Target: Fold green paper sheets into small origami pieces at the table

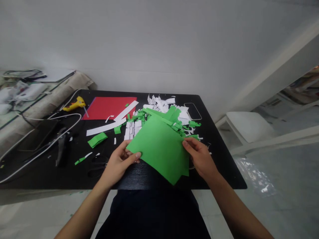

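A green sheet of paper [160, 146] is held up tilted over the front of the black table, a second green layer showing behind its lower right edge. My left hand [122, 161] pinches its left corner, thumb on top. On the right edge, my right hand [198, 152] grips with thumb in front and fingers behind. Beyond the sheet lies a heap of green paper scraps [174, 114] mixed with white paper scraps [159, 103]. Folded white strips [133, 129] show just past the sheet's left side, partly covered by it.
On the black table [147, 172] lie a red sheet [109, 104], a yellow glue gun [76, 103], long white strips [104, 127], a folded green strip [97, 139], scissors [97, 166], a stapler-like black tool [62, 146] and a phone [193, 111]. A white cable [67, 129] crosses the left side.
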The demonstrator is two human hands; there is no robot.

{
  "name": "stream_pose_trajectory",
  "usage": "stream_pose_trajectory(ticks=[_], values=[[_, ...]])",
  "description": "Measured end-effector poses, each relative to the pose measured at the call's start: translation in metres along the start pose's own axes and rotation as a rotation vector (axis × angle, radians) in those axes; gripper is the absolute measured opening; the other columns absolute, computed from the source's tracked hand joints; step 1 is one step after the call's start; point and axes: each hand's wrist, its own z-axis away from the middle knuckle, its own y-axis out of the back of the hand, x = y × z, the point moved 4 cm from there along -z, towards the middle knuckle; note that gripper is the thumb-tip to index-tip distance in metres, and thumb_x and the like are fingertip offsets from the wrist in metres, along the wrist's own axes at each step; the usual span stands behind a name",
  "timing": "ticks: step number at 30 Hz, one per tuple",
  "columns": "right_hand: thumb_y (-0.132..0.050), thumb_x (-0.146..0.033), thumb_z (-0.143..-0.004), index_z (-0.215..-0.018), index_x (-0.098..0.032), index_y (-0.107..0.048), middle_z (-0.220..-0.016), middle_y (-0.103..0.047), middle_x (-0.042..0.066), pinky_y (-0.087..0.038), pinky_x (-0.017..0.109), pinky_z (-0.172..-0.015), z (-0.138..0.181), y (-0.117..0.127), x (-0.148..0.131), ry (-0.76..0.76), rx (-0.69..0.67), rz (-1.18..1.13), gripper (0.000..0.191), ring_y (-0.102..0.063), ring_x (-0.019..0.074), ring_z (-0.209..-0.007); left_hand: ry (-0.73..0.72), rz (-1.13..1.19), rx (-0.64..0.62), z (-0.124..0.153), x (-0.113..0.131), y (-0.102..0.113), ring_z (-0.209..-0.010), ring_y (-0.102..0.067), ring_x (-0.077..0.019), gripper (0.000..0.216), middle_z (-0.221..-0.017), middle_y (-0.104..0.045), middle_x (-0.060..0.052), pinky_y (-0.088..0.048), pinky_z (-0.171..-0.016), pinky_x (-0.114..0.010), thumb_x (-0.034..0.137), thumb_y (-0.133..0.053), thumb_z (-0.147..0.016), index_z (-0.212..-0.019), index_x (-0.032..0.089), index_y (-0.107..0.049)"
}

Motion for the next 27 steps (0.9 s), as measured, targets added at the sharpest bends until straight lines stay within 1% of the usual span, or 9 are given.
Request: stream_pose_trajectory(ticks=[3, 6, 10, 13, 15, 17, 19, 23, 27], values=[[-0.088, -0.061, -0.077, -0.103, -0.026, -0.075, -0.082, -0.072, 0.000, -0.051, 0.029, -0.064, 0.003, -0.002, 0.012, -0.135, -0.012, -0.101, 0.045, -0.064, 0.0185, -0.072, 0.017, 0.086, 0.081, -0.004, 0.000, -0.008, -0.062, -0.069, -0.0132, 0.044, -0.072, -0.071, 0.002, -0.058, -0.066, -0.024, 0.036, -0.087, -0.083, -0.117, 0.018, -0.066], [-0.090, -0.060, -0.075, -0.104, -0.026, -0.075, -0.079, -0.069, -0.002, -0.049, 0.028, -0.063, 0.007, 0.004, 0.013, -0.158, -0.056, -0.041, 0.047, -0.062, 0.0171, -0.070, -0.040, 0.134, 0.139, -0.007, 0.008, -0.010, -0.057, -0.067, -0.0126, 0.046, -0.072, -0.072, 0.003, -0.057, -0.061, -0.024, 0.034, -0.088, -0.081, -0.116, 0.020, -0.063], [-0.093, -0.053, -0.072, -0.086, -0.021, -0.076, -0.076, -0.071, -0.001, -0.049, 0.028, -0.066, 0.011, 0.009, 0.000, -0.136, -0.290, 0.180, 0.039, -0.063, 0.0166, -0.072, -0.098, 0.109, 0.154, -0.008, 0.024, -0.009, -0.059, -0.062, -0.0114, 0.035, -0.071, -0.067, 0.004, -0.055, -0.057, -0.022, 0.032, -0.087, -0.082, -0.106, 0.020, -0.063], [-0.092, -0.050, -0.075, -0.084, -0.021, -0.075, -0.075, -0.071, 0.000, -0.050, 0.028, -0.063, 0.013, 0.001, -0.014, -0.112, -0.402, 0.220, 0.035, -0.065, 0.0164, -0.069, -0.151, 0.024, 0.104, -0.007, 0.037, -0.015, -0.061, -0.056, -0.0089, 0.022, -0.071, -0.063, 0.003, -0.051, -0.059, -0.020, 0.028, -0.085, -0.082, -0.093, 0.019, -0.067], [-0.089, -0.053, -0.079, -0.081, -0.021, -0.074, -0.072, -0.070, -0.001, -0.055, 0.030, -0.065, 0.012, -0.009, -0.024, -0.056, -0.390, 0.166, 0.035, -0.067, 0.0171, -0.069, -0.191, -0.021, 0.064, -0.006, 0.045, -0.021, -0.060, -0.054, -0.0084, 0.018, -0.069, -0.061, 0.003, -0.049, -0.058, -0.019, 0.025, -0.084, -0.081, -0.088, 0.019, -0.069], [-0.086, -0.054, -0.081, -0.089, -0.022, -0.078, -0.079, -0.075, 0.002, -0.060, 0.035, -0.075, 0.012, -0.021, -0.032, -0.006, -0.353, 0.078, 0.034, -0.073, 0.0207, -0.078, -0.217, -0.062, 0.030, -0.005, 0.049, -0.027, -0.058, -0.051, -0.0084, 0.013, -0.065, -0.058, 0.004, -0.047, -0.055, -0.019, 0.025, -0.082, -0.083, -0.086, 0.019, -0.071], [-0.085, -0.052, -0.084, -0.095, -0.022, -0.080, -0.084, -0.078, 0.004, -0.063, 0.038, -0.078, 0.011, -0.030, -0.035, 0.014, -0.313, 0.037, 0.032, -0.076, 0.0231, -0.083, -0.231, -0.104, 0.023, -0.004, 0.052, -0.030, -0.056, -0.050, -0.0090, 0.010, -0.064, -0.058, 0.003, -0.044, -0.053, -0.020, 0.027, -0.079, -0.086, -0.085, 0.020, -0.073], [-0.085, -0.052, -0.084, -0.091, -0.022, -0.081, -0.082, -0.079, 0.005, -0.064, 0.038, -0.071, 0.010, -0.035, -0.035, 0.000, -0.279, 0.046, 0.031, -0.077, 0.0249, -0.078, -0.240, -0.181, 0.081, -0.002, 0.054, -0.024, -0.052, -0.045, -0.0094, 0.018, -0.060, -0.054, 0.003, -0.038, -0.048, -0.021, 0.033, -0.076, -0.090, -0.077, 0.020, -0.073], [-0.086, -0.056, -0.082, -0.090, -0.021, -0.081, -0.083, -0.080, 0.006, -0.065, 0.039, -0.070, 0.011, -0.036, -0.035, -0.028, -0.297, 0.072, 0.036, -0.078, 0.0258, -0.078, -0.242, -0.208, 0.111, -0.002, 0.059, -0.020, -0.052, -0.045, -0.0103, 0.022, -0.057, -0.055, 0.002, -0.039, -0.048, -0.023, 0.036, -0.077, -0.088, -0.073, 0.020, -0.072]])
